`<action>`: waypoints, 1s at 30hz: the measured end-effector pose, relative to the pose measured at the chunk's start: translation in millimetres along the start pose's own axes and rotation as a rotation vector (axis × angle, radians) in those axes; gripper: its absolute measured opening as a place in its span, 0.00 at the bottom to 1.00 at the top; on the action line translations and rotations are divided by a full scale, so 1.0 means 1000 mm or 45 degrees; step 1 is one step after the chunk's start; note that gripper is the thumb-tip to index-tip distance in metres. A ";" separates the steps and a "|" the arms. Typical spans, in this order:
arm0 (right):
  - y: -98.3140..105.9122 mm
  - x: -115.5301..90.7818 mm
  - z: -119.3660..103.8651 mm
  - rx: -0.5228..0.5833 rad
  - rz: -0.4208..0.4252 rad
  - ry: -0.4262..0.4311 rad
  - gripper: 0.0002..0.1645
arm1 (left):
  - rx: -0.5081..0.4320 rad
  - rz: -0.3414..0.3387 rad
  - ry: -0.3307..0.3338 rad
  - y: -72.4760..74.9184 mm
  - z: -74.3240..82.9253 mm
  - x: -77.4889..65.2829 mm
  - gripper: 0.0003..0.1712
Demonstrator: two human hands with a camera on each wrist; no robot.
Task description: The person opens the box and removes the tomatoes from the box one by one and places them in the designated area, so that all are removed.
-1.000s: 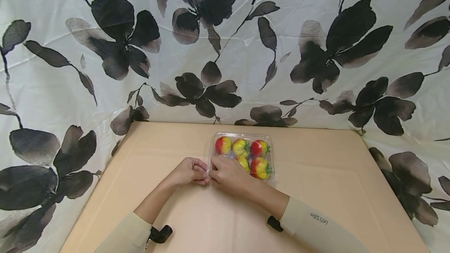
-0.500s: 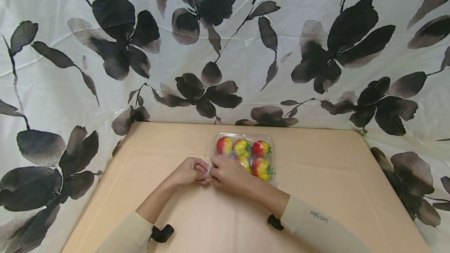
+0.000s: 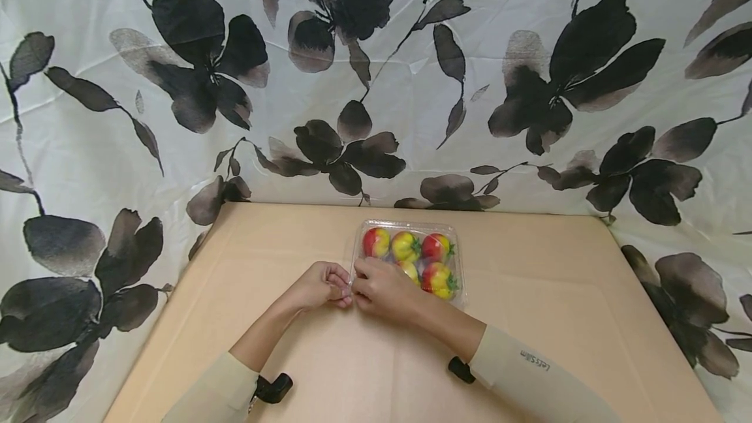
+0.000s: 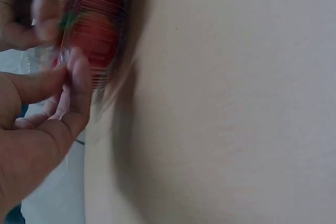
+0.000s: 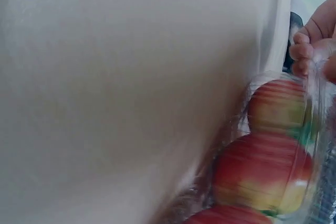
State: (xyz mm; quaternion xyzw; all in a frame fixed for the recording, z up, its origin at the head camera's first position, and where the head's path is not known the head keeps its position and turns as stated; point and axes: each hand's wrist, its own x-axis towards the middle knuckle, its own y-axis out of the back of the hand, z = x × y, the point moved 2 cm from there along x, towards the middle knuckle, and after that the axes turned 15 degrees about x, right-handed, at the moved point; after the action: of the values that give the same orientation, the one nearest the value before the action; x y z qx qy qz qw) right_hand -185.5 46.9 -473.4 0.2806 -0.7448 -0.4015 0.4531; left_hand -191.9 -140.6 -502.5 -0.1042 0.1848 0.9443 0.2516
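A clear plastic fruit container (image 3: pixel 405 223) sits near the middle of the table's far half. Through its lid show several red-and-yellow fruits (image 3: pixel 436 248) with green leafy tops. My left hand (image 3: pixel 322 287) pinches the rim at the near left corner; in the left wrist view its thumb and index finger (image 4: pixel 79 74) meet on the plastic edge. Just beside it, my right hand (image 3: pixel 384 291) has its fingers curled at the same edge, reaching over the container's front and covering part of the fruit. The right wrist view shows the fruits (image 5: pixel 262 174) blurred behind ribbed plastic.
A tan tabletop (image 3: pixel 529 318) spreads around the container. Behind and beside it hangs a white cloth (image 3: pixel 411 103) with dark flower prints. Black wrist cameras (image 3: pixel 275 388) are strapped under both forearms.
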 end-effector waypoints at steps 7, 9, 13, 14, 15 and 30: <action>0.002 0.001 0.000 0.021 0.009 -0.018 0.03 | 0.030 0.014 -0.001 0.000 0.000 -0.001 0.09; 0.002 0.001 -0.001 0.024 -0.002 -0.023 0.03 | 0.030 0.011 0.001 0.000 -0.001 -0.001 0.09; 0.003 0.000 -0.002 0.018 -0.015 -0.031 0.02 | 0.028 0.011 -0.007 0.000 -0.002 0.000 0.09; 0.002 0.000 -0.002 0.013 -0.015 -0.028 0.02 | 0.024 0.011 -0.007 0.000 -0.002 0.000 0.09; 0.003 0.000 -0.002 0.008 -0.015 -0.025 0.02 | 0.024 0.009 -0.010 0.000 -0.002 0.000 0.09; 0.007 -0.004 -0.006 -0.053 0.031 0.054 0.06 | -0.021 0.005 0.000 0.000 -0.005 -0.002 0.08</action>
State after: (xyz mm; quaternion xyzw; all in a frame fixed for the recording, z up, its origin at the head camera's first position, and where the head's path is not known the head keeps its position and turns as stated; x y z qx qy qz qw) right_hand -178.9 51.2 -467.8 0.2705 -0.7300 -0.4052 0.4794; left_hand -189.7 -143.4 -506.1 -0.1061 0.1774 0.9462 0.2490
